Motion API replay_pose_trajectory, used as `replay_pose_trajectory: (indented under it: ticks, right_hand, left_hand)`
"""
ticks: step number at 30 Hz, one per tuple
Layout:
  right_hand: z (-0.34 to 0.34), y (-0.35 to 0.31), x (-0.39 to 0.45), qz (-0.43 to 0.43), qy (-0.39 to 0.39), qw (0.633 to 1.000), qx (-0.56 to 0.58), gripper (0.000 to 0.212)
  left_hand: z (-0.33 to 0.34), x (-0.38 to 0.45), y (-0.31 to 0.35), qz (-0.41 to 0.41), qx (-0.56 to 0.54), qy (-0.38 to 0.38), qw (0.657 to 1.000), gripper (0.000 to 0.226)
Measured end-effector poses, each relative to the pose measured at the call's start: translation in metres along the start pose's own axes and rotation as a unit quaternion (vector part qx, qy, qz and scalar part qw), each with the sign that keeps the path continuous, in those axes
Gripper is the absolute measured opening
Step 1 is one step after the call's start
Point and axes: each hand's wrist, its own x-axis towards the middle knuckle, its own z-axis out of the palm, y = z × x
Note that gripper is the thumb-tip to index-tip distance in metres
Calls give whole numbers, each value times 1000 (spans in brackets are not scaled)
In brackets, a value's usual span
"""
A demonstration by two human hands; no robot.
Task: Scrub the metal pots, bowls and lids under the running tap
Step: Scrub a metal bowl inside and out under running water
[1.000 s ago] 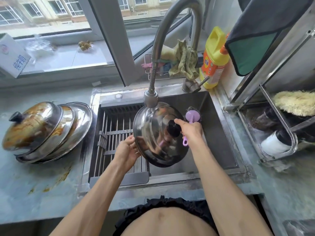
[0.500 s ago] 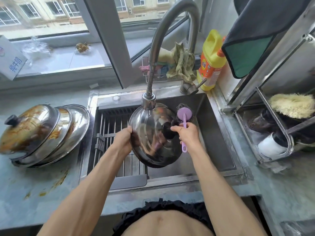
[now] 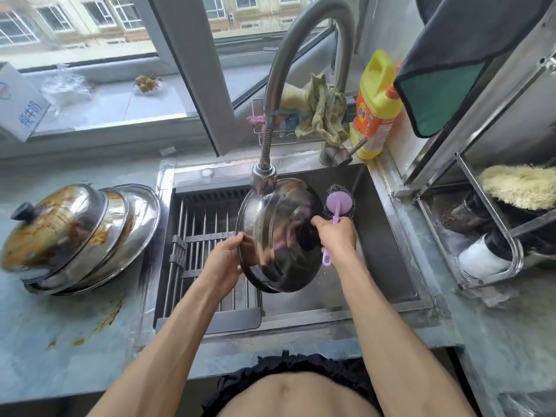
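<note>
Round shiny steel lid (image 3: 281, 236) tilted over steel sink (image 3: 388, 236), under tap head (image 3: 264, 179); left hand (image 3: 224, 257) grips its rim, right hand (image 3: 337, 236) clamps purple-handled wire scrubber (image 3: 339, 204) by black knob. Stained steel lids (image 3: 81, 230) stacked on left surface (image 3: 60, 341). Yellow detergent bottle (image 3: 376, 106), label unreadable; white carton (image 3: 21, 100), blue Chinese writing.

A home kitchen is showing here. A steel sink (image 3: 388, 236) is sitting in a grey counter (image 3: 60, 341) under a window (image 3: 126, 70) that is looking out on apartment blocks. A curved tap (image 3: 301, 55) is arching over the basin, a yellow bottle of dish soap (image 3: 376, 109) is standing beside it, rags (image 3: 322, 112) are hanging in a wire basket, and greasy pot lids (image 3: 81, 233) are lying stacked on the counter.
</note>
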Motion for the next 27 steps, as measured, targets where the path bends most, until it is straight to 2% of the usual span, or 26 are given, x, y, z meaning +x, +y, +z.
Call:
replay_pose_trajectory:
  ticks: [3, 9, 12, 16, 19, 21, 24, 27]
  right_hand:
    - [-2, 0, -1, -34, -1, 999, 9, 36]
    - [-3, -1, -1, -141, -43, 988, -36, 44]
    - [-1, -2, 2, -118, -48, 992, -12, 45]
    - [-3, -4, 7, -34, -11, 998, -48, 56]
    - [-7, -2, 6, 14, -27, 999, -21, 37]
    - [-11, -1, 8, 13, -42, 999, 3, 35]
    - [-15, 1, 9, -7, -54, 998, 27, 32]
    - [-16, 2, 8, -37, -68, 997, 26, 51]
  left_hand:
    - [-5, 3, 20, 21, 115, -22, 993, 27]
    - [8, 24, 67, 45, 139, 20, 989, 29]
    - [19, 35, 62, 39, 103, 68, 992, 41]
    - [19, 39, 37, 29, 44, 87, 995, 39]
    - [15, 33, 18, 30, 30, 65, 997, 40]
    - [9, 27, 11, 37, 25, 37, 998, 37]
    - [-2, 19, 12, 36, 84, -17, 996, 33]
    - [-2, 16, 26, 37, 123, -43, 991, 32]
